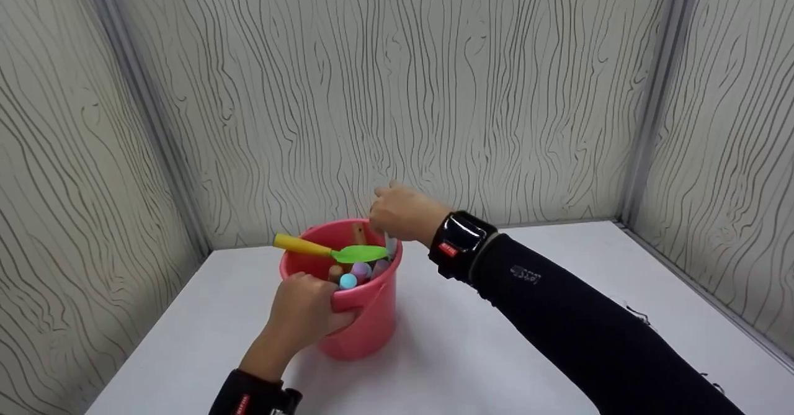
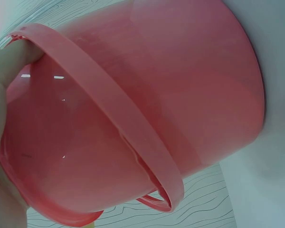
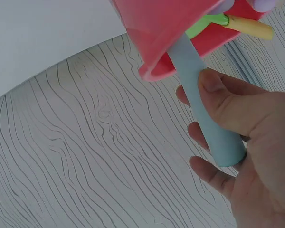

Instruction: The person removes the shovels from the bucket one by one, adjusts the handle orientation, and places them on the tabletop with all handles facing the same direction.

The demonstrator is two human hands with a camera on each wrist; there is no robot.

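A pink bucket (image 1: pixel 366 335) stands upright on the white table. At its near left rim, my left hand (image 1: pixel 303 306) grips the edge; the left wrist view shows the bucket's wall and its handle strap (image 2: pixel 104 92) hanging across the side. Above the far right rim, my right hand (image 1: pixel 406 213) holds a pale blue cylindrical handle (image 3: pixel 211 118), thumb on one side and fingers on the other. Its lower end goes down inside the bucket, where the rest is hidden. A toy trowel with a green blade (image 1: pixel 361 254) and yellow handle (image 1: pixel 303 245) lies across the bucket's mouth.
Inside the bucket, several rounded handle ends show, among them a light blue one (image 1: pixel 348 281), a purple one (image 1: pixel 360 270) and a brown one (image 1: pixel 335 272). A wooden piece (image 1: pixel 358 234) leans at the back. Wood-patterned panels (image 1: pixel 397 92) enclose the table (image 1: pixel 496 340).
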